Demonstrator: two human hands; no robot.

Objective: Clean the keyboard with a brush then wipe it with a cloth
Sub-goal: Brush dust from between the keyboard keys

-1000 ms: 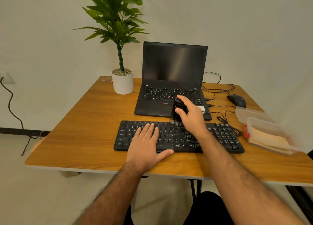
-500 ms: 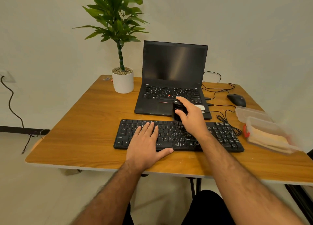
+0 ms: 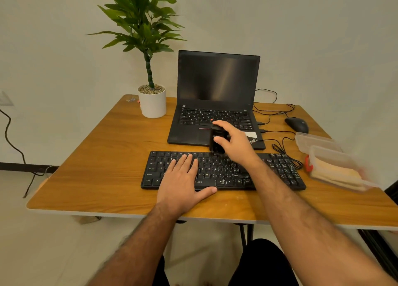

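Observation:
A black keyboard (image 3: 269, 173) lies across the front middle of the wooden table (image 3: 103, 167). My left hand (image 3: 183, 178) rests flat on the keyboard's left half, fingers straight, thumb over the front edge. My right hand (image 3: 234, 143) grips a black brush (image 3: 216, 142) upright at the keyboard's back edge, near the middle, bristles down on the top key row. A folded pale cloth (image 3: 336, 173) lies in a clear plastic box (image 3: 318, 154) at the right.
An open black laptop (image 3: 217, 85) stands right behind the keyboard. A potted plant (image 3: 151, 101) is at the back left, a black mouse (image 3: 296, 124) and loose cables (image 3: 282, 147) at the back right. A clear lid (image 3: 312, 141) lies beside the box.
My right hand has shifted the brush slightly along the keyboard's back row. My left hand has stayed flat on the keys.

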